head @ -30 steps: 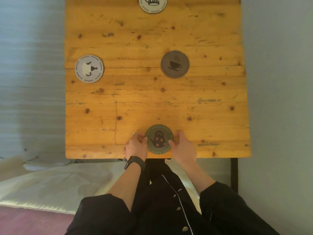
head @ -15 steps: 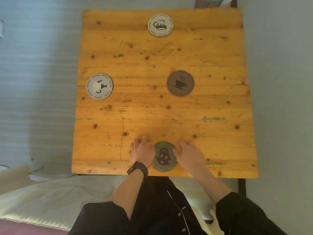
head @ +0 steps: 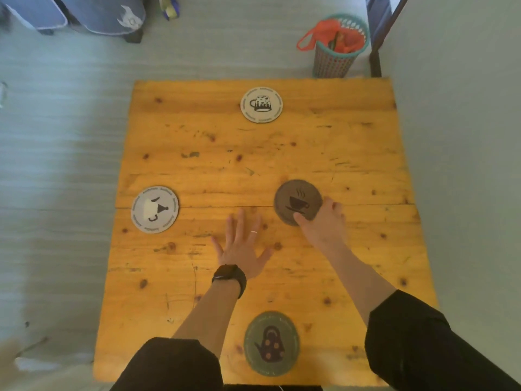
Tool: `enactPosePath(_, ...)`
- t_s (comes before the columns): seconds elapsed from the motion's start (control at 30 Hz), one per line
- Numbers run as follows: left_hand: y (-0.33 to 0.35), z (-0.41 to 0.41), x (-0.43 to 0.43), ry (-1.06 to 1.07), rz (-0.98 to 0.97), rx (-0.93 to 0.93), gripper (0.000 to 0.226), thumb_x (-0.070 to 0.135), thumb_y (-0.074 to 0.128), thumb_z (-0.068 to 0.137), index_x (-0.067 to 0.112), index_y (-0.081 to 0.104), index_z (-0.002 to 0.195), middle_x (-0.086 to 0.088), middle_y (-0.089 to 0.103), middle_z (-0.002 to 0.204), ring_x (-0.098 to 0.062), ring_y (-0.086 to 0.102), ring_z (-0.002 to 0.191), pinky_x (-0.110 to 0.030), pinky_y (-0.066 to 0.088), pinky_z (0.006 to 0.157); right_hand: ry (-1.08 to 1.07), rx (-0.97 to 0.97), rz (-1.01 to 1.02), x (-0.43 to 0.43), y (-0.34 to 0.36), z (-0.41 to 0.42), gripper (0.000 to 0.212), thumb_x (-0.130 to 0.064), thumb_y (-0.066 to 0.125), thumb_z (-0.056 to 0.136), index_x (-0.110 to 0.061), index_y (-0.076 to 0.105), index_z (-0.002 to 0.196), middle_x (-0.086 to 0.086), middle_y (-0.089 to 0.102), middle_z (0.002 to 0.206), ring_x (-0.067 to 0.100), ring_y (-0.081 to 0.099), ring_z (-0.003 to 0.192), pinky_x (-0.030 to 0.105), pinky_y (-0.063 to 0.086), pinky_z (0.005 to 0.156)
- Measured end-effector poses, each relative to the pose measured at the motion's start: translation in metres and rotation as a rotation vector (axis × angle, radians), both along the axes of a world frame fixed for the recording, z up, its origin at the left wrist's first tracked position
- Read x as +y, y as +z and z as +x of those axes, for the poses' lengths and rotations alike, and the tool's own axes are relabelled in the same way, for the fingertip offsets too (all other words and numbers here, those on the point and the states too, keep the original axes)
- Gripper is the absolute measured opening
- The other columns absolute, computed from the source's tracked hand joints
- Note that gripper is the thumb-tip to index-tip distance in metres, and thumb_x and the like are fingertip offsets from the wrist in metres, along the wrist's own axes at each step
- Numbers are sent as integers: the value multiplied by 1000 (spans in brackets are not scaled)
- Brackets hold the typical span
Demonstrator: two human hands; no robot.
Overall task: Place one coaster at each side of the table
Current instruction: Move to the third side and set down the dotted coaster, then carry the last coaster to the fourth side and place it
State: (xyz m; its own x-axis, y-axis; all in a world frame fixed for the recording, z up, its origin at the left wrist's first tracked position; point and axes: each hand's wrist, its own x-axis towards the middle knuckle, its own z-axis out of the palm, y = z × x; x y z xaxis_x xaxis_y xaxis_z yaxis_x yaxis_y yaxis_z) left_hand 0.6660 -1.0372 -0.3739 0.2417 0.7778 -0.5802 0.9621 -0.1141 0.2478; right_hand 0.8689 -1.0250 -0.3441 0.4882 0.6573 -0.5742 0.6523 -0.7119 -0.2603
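Four round coasters lie on the wooden table (head: 352, 153). A green teapot coaster (head: 271, 343) sits at the near edge, between my forearms. At the far edge lies a cream beer-mug coaster (head: 261, 104), and a grey coaster (head: 154, 208) is by the left edge. The brown coffee-cup coaster (head: 296, 200) lies right of centre. My right hand (head: 322, 224) grips its near right rim, thumb on top. My left hand (head: 242, 248) lies flat on the table with fingers spread, holding nothing, a black watch on its wrist.
A teal mesh basket (head: 335, 60) with a red bag stands on the floor beyond the table's far right corner. A dark post (head: 376, 60) rises beside it. Blue-grey bags (head: 110, 15) sit at the top left. Grey floor surrounds the table.
Both hands let go of the green teapot coaster at the near edge and reached forward. My right hand now grips the brown coffee-cup coaster. The camera tilted up, showing the whole table.
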Motion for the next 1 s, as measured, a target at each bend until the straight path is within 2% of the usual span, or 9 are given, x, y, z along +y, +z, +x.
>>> enactPosePath(0.23,-3,-1,-4,-51,19,45,84,80,23,85,49,-28,145,9,-40,155,-24,-32,146,-75,0,111,-250,81,-39,21,-14,0,93,-41,83,77,-12,24,143,18,28,148,42,35,135,51,42,106)
enactPosePath(0.33,-3,-1,-3,-51,12,51,84,80,23,85,50,-29,144,10,-41,155,-23,-33,145,-74,-2,111,-348,174,97,22,-15,9,54,-21,75,87,-18,33,120,17,48,127,36,59,104,46,57,71)
enactPosePath(0.4,-2,-1,-4,-52,-6,62,84,79,23,86,49,-29,144,10,-42,154,-23,-34,145,-73,-2,111,-323,196,199,10,-12,14,35,-16,64,95,-18,39,118,14,54,122,29,62,89,34,51,53)
enactPosePath(0.5,6,10,-5,-24,-36,85,82,71,30,91,45,-23,148,6,-39,156,-26,-28,148,-68,3,115,-405,337,272,-36,-1,30,21,-23,62,97,-25,49,114,7,56,122,29,63,98,45,59,71)
enactPosePath(0.57,20,26,-8,68,-93,71,79,57,38,97,37,-11,155,0,-29,161,-29,-19,151,-63,7,119,-517,443,288,-77,17,47,15,-22,61,98,-30,52,107,-1,64,112,25,65,91,54,58,79)
enactPosePath(0.67,44,70,-26,210,-150,-33,63,46,42,98,21,26,153,-8,10,164,-35,13,149,-55,26,116,-649,578,294,-144,52,82,14,-19,55,102,-24,54,115,-9,71,97,13,64,76,41,53,67)
enactPosePath(0.77,69,138,-67,365,-402,-362,58,58,45,94,26,42,141,-2,48,143,-26,53,121,-40,51,89,-695,681,279,-205,77,129,15,-18,55,102,-24,55,116,-6,71,97,13,62,77,33,42,60)
enactPosePath(0.83,83,186,-106,450,-590,-536,48,56,52,93,30,49,134,0,57,130,-21,61,108,-37,53,85,-664,692,224,-240,79,164,18,-17,57,101,-26,56,117,-4,72,96,13,63,78,31,44,60)
enactPosePath(1.0,86,283,-201,593,-579,-600,30,25,58,98,9,60,123,-6,67,107,-20,65,92,-31,54,77,-526,627,184,-303,75,261,20,-11,62,97,-17,59,115,-9,69,91,4,67,84,13,51,59)
